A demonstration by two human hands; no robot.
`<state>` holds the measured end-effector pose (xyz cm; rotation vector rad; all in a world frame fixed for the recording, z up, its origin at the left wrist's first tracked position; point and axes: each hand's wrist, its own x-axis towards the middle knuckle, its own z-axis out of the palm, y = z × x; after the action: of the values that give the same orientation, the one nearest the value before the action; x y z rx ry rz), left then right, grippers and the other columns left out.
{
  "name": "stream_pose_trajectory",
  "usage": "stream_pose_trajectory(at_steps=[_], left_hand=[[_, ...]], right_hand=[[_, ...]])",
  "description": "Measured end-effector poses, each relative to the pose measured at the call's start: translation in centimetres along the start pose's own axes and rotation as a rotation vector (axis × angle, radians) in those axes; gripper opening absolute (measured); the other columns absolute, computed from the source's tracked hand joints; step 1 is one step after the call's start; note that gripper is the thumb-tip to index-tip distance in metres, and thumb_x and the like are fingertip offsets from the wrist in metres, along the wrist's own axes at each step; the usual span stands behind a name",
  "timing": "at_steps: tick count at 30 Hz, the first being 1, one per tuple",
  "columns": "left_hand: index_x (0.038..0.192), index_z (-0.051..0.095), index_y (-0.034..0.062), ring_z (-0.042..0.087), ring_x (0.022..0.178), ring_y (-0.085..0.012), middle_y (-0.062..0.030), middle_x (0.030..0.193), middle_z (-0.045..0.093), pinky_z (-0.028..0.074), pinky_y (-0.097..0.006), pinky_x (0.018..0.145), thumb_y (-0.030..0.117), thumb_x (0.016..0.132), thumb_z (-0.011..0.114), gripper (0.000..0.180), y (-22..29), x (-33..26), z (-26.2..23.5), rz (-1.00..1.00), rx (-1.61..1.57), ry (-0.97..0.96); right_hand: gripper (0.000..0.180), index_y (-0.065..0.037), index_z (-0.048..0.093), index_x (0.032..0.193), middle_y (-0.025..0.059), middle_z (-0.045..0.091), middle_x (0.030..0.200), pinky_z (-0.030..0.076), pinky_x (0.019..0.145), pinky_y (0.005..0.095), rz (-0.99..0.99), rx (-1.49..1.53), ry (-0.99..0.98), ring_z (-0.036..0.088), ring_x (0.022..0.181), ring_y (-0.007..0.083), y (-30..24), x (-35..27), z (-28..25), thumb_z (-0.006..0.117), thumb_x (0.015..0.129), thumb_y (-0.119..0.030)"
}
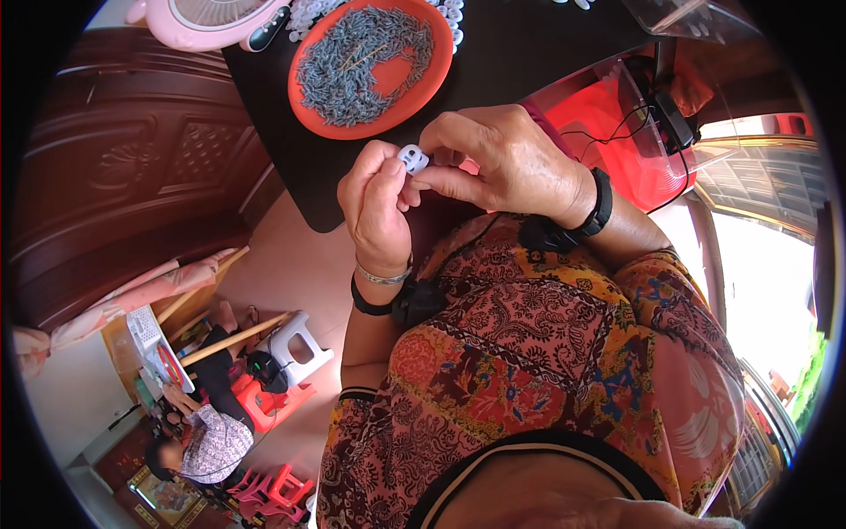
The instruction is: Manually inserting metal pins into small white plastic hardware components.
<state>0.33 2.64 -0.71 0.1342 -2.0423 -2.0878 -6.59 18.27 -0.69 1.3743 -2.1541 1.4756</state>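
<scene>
- Black table far ahead carries an orange plate of small grey pieces
- Left hand pinches a small white piece near the chest, steadying it
- Right hand closes fingertips on the same piece

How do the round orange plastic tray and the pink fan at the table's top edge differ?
The round orange plastic tray lies wholly in view, heaped with thin grey pieces; the pink fan is cut off by the picture's rim and carries nothing. The tray is plain, while the fan has a pale ribbed grille. Both rest on the black table, beyond the hands.
</scene>
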Motion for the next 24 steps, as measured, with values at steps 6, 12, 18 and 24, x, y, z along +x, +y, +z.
stream_pose_trajectory(at_steps=[6, 12, 18, 24], left_hand=[[0.072, 0.05, 0.0004, 0.04, 0.051, -0.0059, -0.0011, 0.058, 0.047, 0.029, -0.021, 0.047, 0.019, 0.087, 0.046, 0.024, 0.48, -0.1, 0.11, -0.002, 0.018, 0.01], [0.072, 0.05, 0.0005, 0.04, 0.051, -0.0058, -0.0009, 0.057, 0.046, 0.029, -0.021, 0.047, 0.02, 0.087, 0.046, 0.025, 0.22, 0.0, -0.12, 0.001, 0.0, -0.005], [0.072, 0.05, 0.0008, 0.039, 0.05, -0.0058, -0.0007, 0.057, 0.046, 0.028, -0.021, 0.047, 0.021, 0.087, 0.046, 0.025, 0.07, 0.01, -0.1, -0.017, -0.011, -0.012], [0.073, 0.049, 0.0015, 0.038, 0.05, -0.0071, -0.0015, 0.057, 0.045, 0.027, -0.021, 0.046, 0.02, 0.085, 0.043, 0.023, 0.09, 0.08, -0.22, -0.107, -0.03, -0.066]], right_hand=[[0.027, -0.006, 0.058, 0.088, 0.008, 0.06, 0.066, 0.046, 0.051, 0.0332, 0.158, 0.17, -0.014, 0.061, 0.057, 0.0246, 0.01, -0.01, -0.24, 0.073, 0.077, -0.024], [0.026, -0.004, 0.059, 0.092, 0.0075, 0.065, 0.078, 0.05, 0.055, 0.0276, 0.093, 0.189, -0.06, 0.065, 0.068, 0.0209, 0.4, -0.13, 0.07, 0.075, 0.076, -0.017], [0.017, -0.003, 0.059, 0.092, 0.0076, 0.065, 0.078, 0.051, 0.057, 0.0289, 0.076, 0.256, -0.054, 0.065, 0.069, 0.0206, 0.27, -0.05, 0.03, 0.07, 0.081, -0.012], [0.011, -0.001, 0.06, 0.084, 0.0029, 0.061, 0.067, 0.042, 0.048, 0.0181, 0.624, 0.811, -0.24, 0.057, 0.058, 0.0064, -0.35, 0.39, -0.31, 0.059, 0.089, -0.011]])
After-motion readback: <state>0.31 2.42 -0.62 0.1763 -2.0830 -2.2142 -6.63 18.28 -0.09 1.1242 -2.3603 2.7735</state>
